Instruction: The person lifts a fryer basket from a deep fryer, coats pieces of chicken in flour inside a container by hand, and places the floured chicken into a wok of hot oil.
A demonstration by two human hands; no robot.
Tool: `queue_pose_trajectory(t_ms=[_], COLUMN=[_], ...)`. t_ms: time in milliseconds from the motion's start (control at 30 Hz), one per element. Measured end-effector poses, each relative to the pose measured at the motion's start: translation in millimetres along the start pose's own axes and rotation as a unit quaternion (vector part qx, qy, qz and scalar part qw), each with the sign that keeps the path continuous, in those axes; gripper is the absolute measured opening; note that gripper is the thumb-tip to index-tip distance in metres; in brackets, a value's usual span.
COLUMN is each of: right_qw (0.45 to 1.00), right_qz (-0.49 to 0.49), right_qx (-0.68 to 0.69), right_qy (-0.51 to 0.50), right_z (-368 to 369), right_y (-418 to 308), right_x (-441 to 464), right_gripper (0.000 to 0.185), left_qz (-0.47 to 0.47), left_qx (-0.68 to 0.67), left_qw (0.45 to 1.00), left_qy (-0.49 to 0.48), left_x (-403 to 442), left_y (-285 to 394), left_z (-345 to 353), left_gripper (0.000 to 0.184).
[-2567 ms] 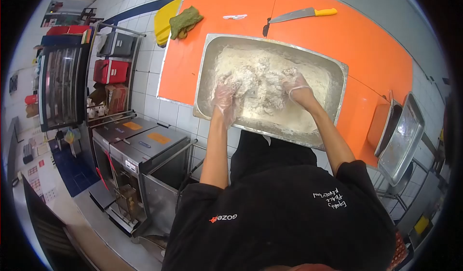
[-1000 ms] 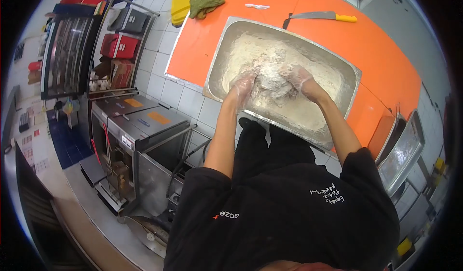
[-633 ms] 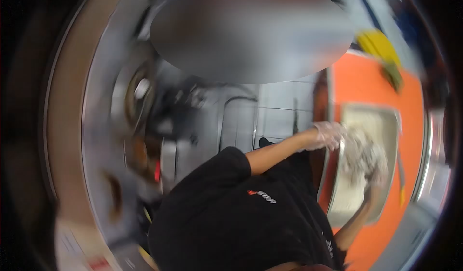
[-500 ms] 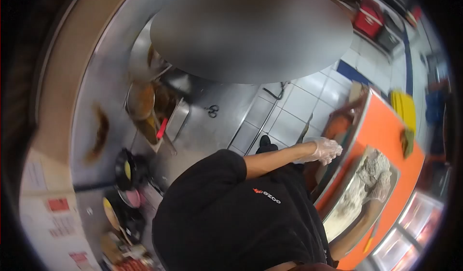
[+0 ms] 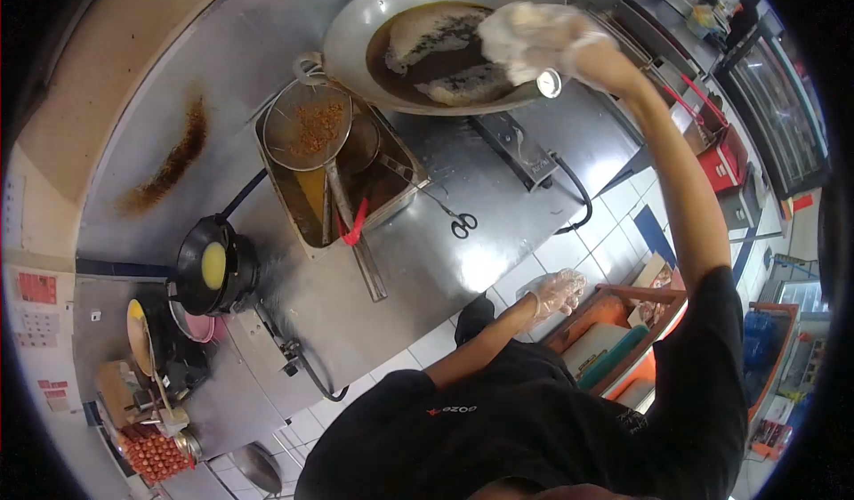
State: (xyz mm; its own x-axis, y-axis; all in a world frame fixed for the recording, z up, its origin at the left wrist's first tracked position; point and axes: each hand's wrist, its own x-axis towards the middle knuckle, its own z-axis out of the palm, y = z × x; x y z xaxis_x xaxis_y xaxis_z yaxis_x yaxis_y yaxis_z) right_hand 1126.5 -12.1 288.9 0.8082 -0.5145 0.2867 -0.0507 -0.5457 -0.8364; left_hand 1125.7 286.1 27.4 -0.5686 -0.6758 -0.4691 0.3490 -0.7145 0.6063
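My right hand point(image 5: 574, 44), in a clear plastic glove, is stretched over the far right side of a large wok point(image 5: 351, 51) of dark, foaming oil. It grips a white, flour-coated piece of food point(image 5: 516, 37), blurred by motion; its kind cannot be made out. A round dial thermometer point(image 5: 549, 83) sits at the wok's rim near this hand. My left hand point(image 5: 559, 294), gloved too, hangs low in front of my body beyond the steel counter's edge. Its fingers are loosely curled and apart, with nothing seen in them.
A mesh strainer point(image 5: 307, 131) with fried crumbs rests over a metal tray point(image 5: 414, 166) left of the wok. Scissors point(image 5: 463, 225) and a burner control box point(image 5: 516, 149) are on the steel counter point(image 5: 418, 295). A small black pan point(image 5: 191, 264) with yellowish fat stands further left.
I have turned from the orange table to the wok. My right hand has moved from the flour tray to above the oil, carrying a coated piece. My left hand stays low.
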Motion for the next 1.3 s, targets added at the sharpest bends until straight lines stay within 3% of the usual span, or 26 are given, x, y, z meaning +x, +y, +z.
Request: queue_pose_trajectory(t_ms=[33,67,133,167,233,400,467,533,600,733,800,833,867,900,933,967,1000,1033,1067,1100,1133,1167,1200,1233,1267,1300], right_qw=[0.998,0.976,0.838,0.837,0.887,0.877,0.843,0.926,0.998,0.974,0.906,0.892,0.862,0.827,0.752,0.769,0.745,0.671,0.637,0.556,0.504,0.478,0.433,0.394,0.350,0.326], right_qz=[-0.002,0.025,0.024,0.021,0.133,0.143,-0.024,0.019,0.026,0.070,0.196,0.199,0.240,0.274,0.340,0.325,0.313,0.340,0.371,0.440,0.409,0.428,0.508,0.581,0.646,0.720], right_qx=[-0.034,-0.189,-0.496,-0.500,-0.394,-0.399,-0.522,-0.375,-0.062,-0.001,-0.091,-0.095,-0.058,-0.017,0.063,-0.014,-0.130,-0.038,-0.110,-0.105,-0.012,-0.082,-0.084,-0.082,-0.169,-0.129], right_qy=[-0.057,-0.106,-0.225,-0.223,-0.203,-0.225,-0.125,-0.044,0.021,0.216,0.364,0.395,0.442,0.491,0.561,0.551,0.575,0.658,0.667,0.697,0.761,0.763,0.740,0.707,0.657,0.599], right_z=[14,34,76,88,106,106,77,30,-25,-92,-78,-80,-77,-76,-64,-30,1,31,64,102,135,189,226,258,293,320], right_y=[12,14,18,35,52,84,79,80,74,3,-72,-70,-69,-67,-80,-114,-125,-138,-150,-162,-175,-155,-156,-156,-147,-131], right_x=[33,57,105,112,123,159,162,143,105,-56,-145,-207,-266,-323,-389,-447,-511,-565,-619,-671,-710,-782,-821,-850,-862,-877], right_gripper=[0.033,0.031,0.040,0.040,0.050,0.039,0.033,0.030,0.037,0.036,0.036,0.039,0.040,0.040,0.040,0.038,0.036,0.035,0.031,0.027,0.022,0.022,0.023,0.023,0.029,0.032], left_qz=[0.013,0.025,0.046,0.056,0.066,0.067,0.065,0.062,0.049,-0.003,-0.015,-0.040,-0.071,-0.111,-0.075,-0.075,-0.081,-0.219,-0.219,-0.200,-0.150,-0.197,-0.234,-0.234,-0.225,-0.208], left_qx=[0.001,0.004,0.006,-0.018,-0.058,-0.050,-0.046,0.006,0.028,0.106,0.088,0.129,0.171,0.104,0.157,0.108,0.058,-0.091,0.040,0.156,0.273,0.291,0.311,0.376,0.434,0.539], left_qw=[1.000,1.000,0.999,0.998,0.996,0.996,0.997,0.998,0.998,0.994,0.994,0.987,0.975,0.975,0.958,0.946,0.925,0.883,0.886,0.895,0.890,0.876,0.864,0.832,0.800,0.730], left_qy=[0.008,0.016,0.014,0.007,-0.003,0.007,0.001,0.010,-0.003,-0.039,-0.056,-0.089,-0.125,-0.163,-0.227,-0.298,-0.366,-0.405,-0.408,-0.367,-0.332,-0.331,-0.320,-0.335,-0.347,-0.366], left_x=[-6,-11,-5,7,17,21,23,24,28,42,61,71,81,107,127,124,122,151,149,121,108,111,116,117,116,116], left_y=[7,10,6,-4,-9,-2,-1,2,5,7,-12,-20,-33,-65,-96,-108,-119,-150,-147,-145,-149,-171,-194,-215,-227,-243], left_z=[-1,-2,-11,-20,-28,-33,-29,-17,-5,33,54,64,77,79,81,94,109,116,154,201,245,271,296,322,339,360], left_gripper=[0.022,0.021,0.022,0.023,0.025,0.025,0.026,0.024,0.023,0.022,0.016,0.024,0.033,0.031,0.033,0.036,0.040,0.042,0.038,0.034,0.031,0.027,0.022,0.022,0.022,0.035])
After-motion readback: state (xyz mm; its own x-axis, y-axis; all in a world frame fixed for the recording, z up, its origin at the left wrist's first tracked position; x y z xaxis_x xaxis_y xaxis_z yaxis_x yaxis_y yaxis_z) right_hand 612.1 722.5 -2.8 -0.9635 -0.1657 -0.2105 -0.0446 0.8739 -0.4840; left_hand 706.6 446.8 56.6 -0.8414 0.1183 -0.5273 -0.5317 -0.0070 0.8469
